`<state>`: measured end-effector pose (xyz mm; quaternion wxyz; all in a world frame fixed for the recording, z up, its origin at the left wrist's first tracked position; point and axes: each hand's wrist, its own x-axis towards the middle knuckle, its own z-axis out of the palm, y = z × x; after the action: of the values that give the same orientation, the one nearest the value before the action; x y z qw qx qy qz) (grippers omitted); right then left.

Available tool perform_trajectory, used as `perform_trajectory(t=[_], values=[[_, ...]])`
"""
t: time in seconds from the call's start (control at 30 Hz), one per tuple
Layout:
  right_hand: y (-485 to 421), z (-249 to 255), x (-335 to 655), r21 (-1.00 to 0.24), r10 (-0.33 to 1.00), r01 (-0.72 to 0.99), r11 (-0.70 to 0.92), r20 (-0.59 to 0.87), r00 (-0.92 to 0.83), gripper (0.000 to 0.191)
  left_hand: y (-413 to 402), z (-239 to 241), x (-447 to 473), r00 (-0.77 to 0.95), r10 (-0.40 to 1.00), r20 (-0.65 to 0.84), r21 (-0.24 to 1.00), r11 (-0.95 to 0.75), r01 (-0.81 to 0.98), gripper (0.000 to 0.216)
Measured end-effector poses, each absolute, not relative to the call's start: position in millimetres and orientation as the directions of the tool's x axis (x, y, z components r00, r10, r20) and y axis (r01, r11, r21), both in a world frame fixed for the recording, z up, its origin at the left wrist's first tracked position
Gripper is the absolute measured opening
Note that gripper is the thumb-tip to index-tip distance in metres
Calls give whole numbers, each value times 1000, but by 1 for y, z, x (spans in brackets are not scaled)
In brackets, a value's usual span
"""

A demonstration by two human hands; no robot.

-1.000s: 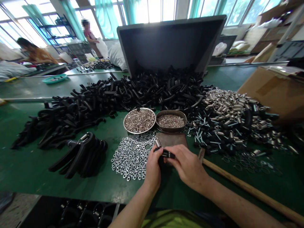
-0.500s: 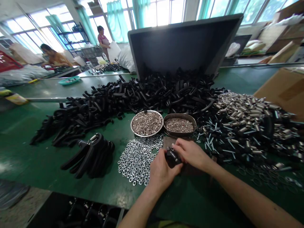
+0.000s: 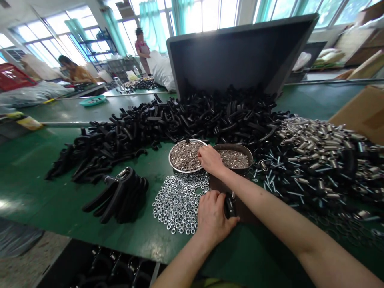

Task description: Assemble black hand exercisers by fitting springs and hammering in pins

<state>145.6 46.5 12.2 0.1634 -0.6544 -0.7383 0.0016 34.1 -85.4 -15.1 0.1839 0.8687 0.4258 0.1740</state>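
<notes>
My left hand (image 3: 213, 216) is closed around a black plastic part (image 3: 230, 207) with a bit of shiny metal on it, which rests on a dark plate (image 3: 247, 210) on the bench. My right hand (image 3: 210, 159) reaches across to the right rim of a round dish (image 3: 171, 163) full of small metal pins (image 3: 186, 155). Its fingertips are pinched together there; what is between them is too small to make out. Just right of that hand stands an oval tin (image 3: 251, 155) holding tiny metal pieces (image 3: 234, 159). Loose metal rings or nuts (image 3: 177, 204) lie left of my left hand.
Black curved handles (image 3: 192, 116) are heaped before a tipped grey bin (image 3: 240, 60). A stack of black clamp-like parts (image 3: 120, 196) lies left. Springs (image 3: 315, 140) and bolts (image 3: 273, 176) cover the right. A cardboard box (image 3: 363, 114) stands behind. Two people are in the background.
My right hand has left the black part and moved up to the pin dish. My left hand still holds the part on the plate. The view has shifted slightly.
</notes>
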Motion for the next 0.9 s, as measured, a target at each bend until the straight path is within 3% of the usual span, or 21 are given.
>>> perform_trajectory(t=[0.57, 0.73, 0.9], values=[[46, 21, 143, -173, 973, 968, 181, 178, -150, 14, -78, -17, 30, 664, 723, 189, 417, -671, 613, 61], [44, 20, 142, -232, 972, 960, 156, 210, -107, 17, -79, -16, 32, 630, 757, 175, 437, -633, 639, 59], [38, 27, 149, -366, 970, 925, 99, 244, -7, 14, -77, -14, 33, 627, 762, 164, 464, -620, 632, 58]])
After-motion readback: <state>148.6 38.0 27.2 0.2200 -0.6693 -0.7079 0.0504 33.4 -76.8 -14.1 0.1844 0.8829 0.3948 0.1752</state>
